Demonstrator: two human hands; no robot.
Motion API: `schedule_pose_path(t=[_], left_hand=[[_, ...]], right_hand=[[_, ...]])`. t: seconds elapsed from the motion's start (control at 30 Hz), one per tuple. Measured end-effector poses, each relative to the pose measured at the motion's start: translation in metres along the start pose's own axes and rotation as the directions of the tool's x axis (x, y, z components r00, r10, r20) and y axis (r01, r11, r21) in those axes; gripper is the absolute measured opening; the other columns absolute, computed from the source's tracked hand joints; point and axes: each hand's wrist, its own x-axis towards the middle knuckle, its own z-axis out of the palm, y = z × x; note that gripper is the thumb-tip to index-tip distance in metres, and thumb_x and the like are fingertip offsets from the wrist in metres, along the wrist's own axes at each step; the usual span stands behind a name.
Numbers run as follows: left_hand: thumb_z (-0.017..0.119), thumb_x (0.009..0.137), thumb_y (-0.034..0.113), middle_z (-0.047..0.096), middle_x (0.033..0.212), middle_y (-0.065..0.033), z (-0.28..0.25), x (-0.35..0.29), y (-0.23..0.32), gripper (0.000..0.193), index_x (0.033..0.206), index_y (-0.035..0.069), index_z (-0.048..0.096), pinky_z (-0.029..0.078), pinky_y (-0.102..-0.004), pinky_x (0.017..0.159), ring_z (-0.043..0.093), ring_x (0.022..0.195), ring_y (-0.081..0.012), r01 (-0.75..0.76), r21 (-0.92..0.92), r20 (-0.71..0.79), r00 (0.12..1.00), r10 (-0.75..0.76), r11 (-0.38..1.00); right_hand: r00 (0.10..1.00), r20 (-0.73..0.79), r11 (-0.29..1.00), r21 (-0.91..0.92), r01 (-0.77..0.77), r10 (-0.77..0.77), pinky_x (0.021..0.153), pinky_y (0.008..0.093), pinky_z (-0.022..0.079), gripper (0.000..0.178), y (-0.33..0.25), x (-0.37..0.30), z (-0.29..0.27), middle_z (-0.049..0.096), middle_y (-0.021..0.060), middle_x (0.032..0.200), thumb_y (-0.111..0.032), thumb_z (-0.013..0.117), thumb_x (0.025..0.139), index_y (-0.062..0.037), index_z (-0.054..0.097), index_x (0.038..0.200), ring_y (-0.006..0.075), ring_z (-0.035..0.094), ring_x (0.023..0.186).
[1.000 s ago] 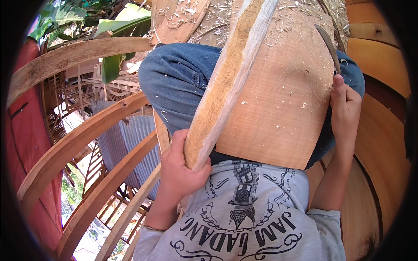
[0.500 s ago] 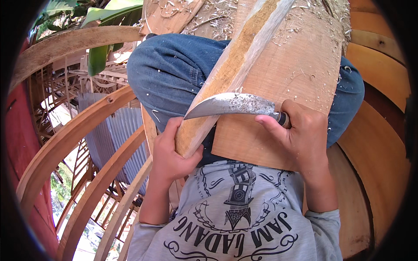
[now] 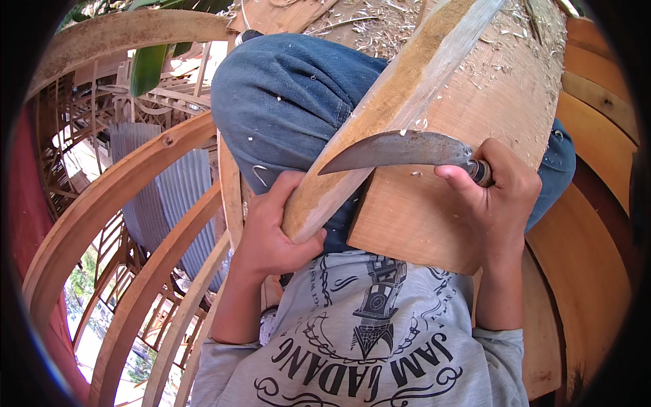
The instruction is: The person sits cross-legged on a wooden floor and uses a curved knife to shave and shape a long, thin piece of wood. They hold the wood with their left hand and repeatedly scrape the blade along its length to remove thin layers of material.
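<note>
One wide board (image 3: 413,220) sat between two denim knees (image 3: 271,88). One wood strip (image 3: 380,112) slanted over its left edge; left hand (image 3: 274,227) wrapped fingers round the near end, left of the board, likely to steady it. One curved knife (image 3: 400,148) was over the board/strip; right hand (image 3: 503,186) fingers curled round its handle (image 3: 483,171), probably for angle control.

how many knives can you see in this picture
1. The knife is in the right hand, its blade appearing across the wooden strip held by the left hand. Others could be hidden.
</note>
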Motion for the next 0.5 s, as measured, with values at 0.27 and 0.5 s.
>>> schedule_pose_path(t=[0.27, 0.5], left_hand=[[0.065, 0.058, 0.010, 0.054, 0.091, -0.0061, 0.002, -0.002, 0.003, 0.054, 0.109, 0.000, 0.050, 0.041, -0.0271, 0.076, 0.050, 0.083, -0.0123, 0.110, -0.006, 0.022, 0.994, -0.110, 0.994], [0.064, 0.058, 0.008, 0.054, 0.084, -0.0048, 0.008, -0.003, 0.000, 0.051, 0.106, 0.002, 0.049, 0.042, -0.0260, 0.069, 0.050, 0.075, -0.0108, 0.061, 0.022, -0.039, 0.997, -0.060, 0.998]], right_hand=[[0.995, -0.025, 0.995, -0.019, -0.095, 0.094, 0.040, 0.0265, 0.029, 0.061, 0.007, 0.009, -0.006, 0.034, 0.0033, 0.048, -0.052, 0.081, 0.059, -0.0042, 0.043, 0.056, 0.0140, 0.031, 0.042], [0.979, -0.170, 0.994, 0.013, -0.109, 0.110, 0.044, 0.0259, 0.025, 0.056, 0.018, 0.022, -0.001, 0.028, 0.0000, 0.049, -0.047, 0.075, 0.075, -0.0036, 0.045, 0.057, 0.0090, 0.029, 0.048]])
